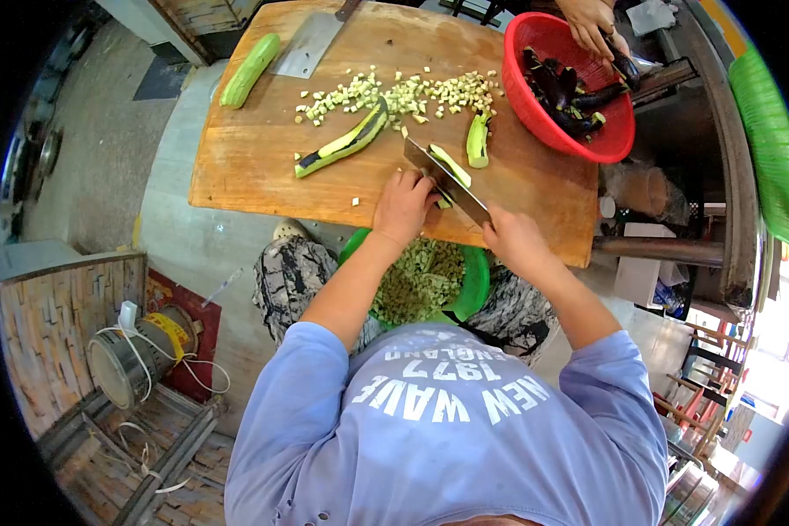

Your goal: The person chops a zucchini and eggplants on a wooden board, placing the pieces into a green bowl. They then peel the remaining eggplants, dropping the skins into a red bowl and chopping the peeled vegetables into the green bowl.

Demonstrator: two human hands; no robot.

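My right hand (513,237) is closed round the handle of a cleaver (456,186), whose wide blade slants across the near part of a wooden cutting board (263,167). My left hand (403,208) has its fingers curled beside the blade, holding a piece of eggplant (444,203) that is mostly hidden. A pale cut length of eggplant (451,167) lies against the blade's far side. Beyond it are small diced cubes (368,95), a striped, partly peeled eggplant (346,145) and a shorter peeled piece (478,140).
A second cleaver (309,44) and a peeled pale-green eggplant (250,70) lie at the far left of the board. At the far right, another person's hand (592,26) holds an eggplant over a red basket (535,114) of dark eggplants. Below the board's edge, a green basin (475,280) holds chopped pieces.
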